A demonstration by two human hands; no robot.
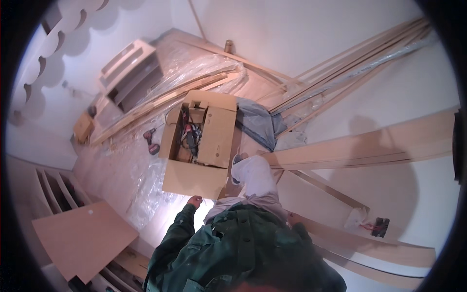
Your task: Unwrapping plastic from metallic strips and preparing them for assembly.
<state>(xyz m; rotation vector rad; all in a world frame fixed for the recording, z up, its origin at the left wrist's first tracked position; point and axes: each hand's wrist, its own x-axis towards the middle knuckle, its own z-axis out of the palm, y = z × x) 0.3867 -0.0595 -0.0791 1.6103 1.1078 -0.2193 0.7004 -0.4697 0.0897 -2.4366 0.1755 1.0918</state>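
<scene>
An open cardboard box point(194, 179) is set on the floor point(104, 168) in front of the person, its flaps folded outward. Dark and red tools with cables point(191, 137) are held inside it. The left hand point(195, 201) is placed just beside the box's near flap; its fingers are seen partly curled, but whether anything is gripped or the flap is touched cannot be told. The right hand point(294, 220) is mostly hidden by the dark green sleeve, near the boards low on the right — the state of its fingers cannot be made out.

To the left of the box, a red-and-black cordless drill point(152, 141) is laid on the floor, near crumpled clear plastic film point(148, 194). Beyond it, long wooden strips point(163, 100) are stacked beside a slotted wooden frame point(127, 73). A grey plastic sheet point(258, 121) is bunched to the box's right — wide boards point(365, 146) are propped nearby.
</scene>
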